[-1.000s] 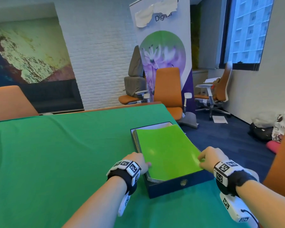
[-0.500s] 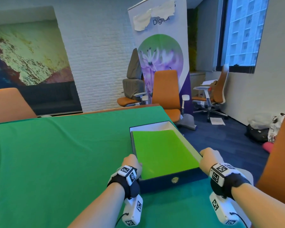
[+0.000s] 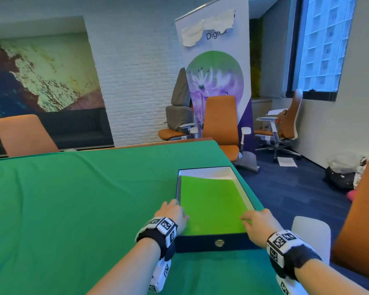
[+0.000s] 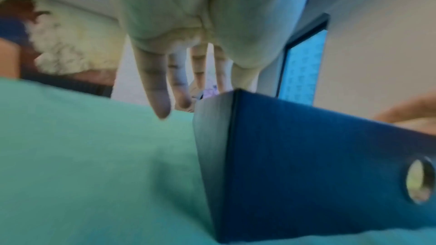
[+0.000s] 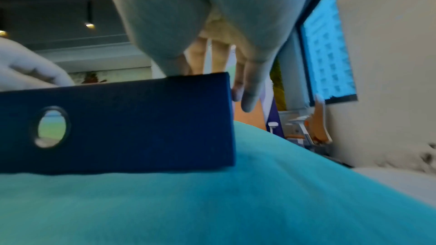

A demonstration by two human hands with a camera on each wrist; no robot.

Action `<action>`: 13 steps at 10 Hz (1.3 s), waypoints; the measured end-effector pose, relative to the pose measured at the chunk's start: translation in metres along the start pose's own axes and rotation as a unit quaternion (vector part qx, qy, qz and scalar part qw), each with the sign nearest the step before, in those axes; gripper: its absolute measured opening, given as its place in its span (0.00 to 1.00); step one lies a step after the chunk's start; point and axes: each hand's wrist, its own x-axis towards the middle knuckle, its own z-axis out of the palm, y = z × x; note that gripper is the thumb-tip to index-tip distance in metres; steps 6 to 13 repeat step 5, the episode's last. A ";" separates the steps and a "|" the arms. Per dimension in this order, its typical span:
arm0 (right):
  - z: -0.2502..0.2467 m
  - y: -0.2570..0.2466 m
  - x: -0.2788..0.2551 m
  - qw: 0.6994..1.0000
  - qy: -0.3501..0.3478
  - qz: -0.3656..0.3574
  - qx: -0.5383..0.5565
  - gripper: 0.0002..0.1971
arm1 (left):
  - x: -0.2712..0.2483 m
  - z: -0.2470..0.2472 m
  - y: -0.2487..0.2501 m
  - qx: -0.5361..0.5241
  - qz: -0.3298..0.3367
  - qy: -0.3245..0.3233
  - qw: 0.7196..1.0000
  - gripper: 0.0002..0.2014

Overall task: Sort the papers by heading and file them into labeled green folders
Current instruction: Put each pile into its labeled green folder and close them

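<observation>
Folders first: the stack of bright green plastic folders [image 3: 211, 206] lies flat inside the shallow dark blue cardboard box [image 3: 218, 243], lower centre-right of the head view, on the green cloth-covered tabletop [image 3: 73, 199]. No loose papers are visible.

Left hand [image 3: 172, 211] sits at the box's near left corner, fingers extended and relaxed, gripping nothing; in the left wrist view the fingertips [image 4: 161, 107] hang just beside the box wall. Right hand [image 3: 257, 219] sits at the near right corner, fingers spread over the rim. Whether they touch the top folder cannot be told; no grip is evident.

Procedure, as judged:
1. Slide the fingertips under the near edge of the top folder only.
2. Lift that edge clear of the rim before drawing the folder out; the slick sheets are likely to slip or come out several at once.
3. Steady the box with the other hand.

Change from one second ago: the folders then rose above the rim, both hands curled on their near edge. They now lie below it, with the white inner wall [image 3: 205, 172] exposed at the far end.
</observation>
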 end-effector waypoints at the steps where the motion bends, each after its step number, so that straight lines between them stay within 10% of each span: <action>1: -0.003 -0.007 -0.005 0.991 -0.103 0.007 -0.090 0.21 | 0.004 -0.002 0.008 0.111 -0.017 -0.107 0.988 0.22; 4: -0.020 -0.012 0.010 0.987 -0.129 0.018 -0.094 0.19 | 0.018 -0.014 -0.007 0.042 0.034 -0.191 0.980 0.15; 5: -0.065 -0.026 0.034 0.996 -0.048 -0.009 -0.070 0.15 | 0.020 -0.073 0.000 -0.016 0.069 -0.134 0.989 0.15; 13: -0.065 -0.026 0.034 0.996 -0.048 -0.009 -0.070 0.15 | 0.020 -0.073 0.000 -0.016 0.069 -0.134 0.989 0.15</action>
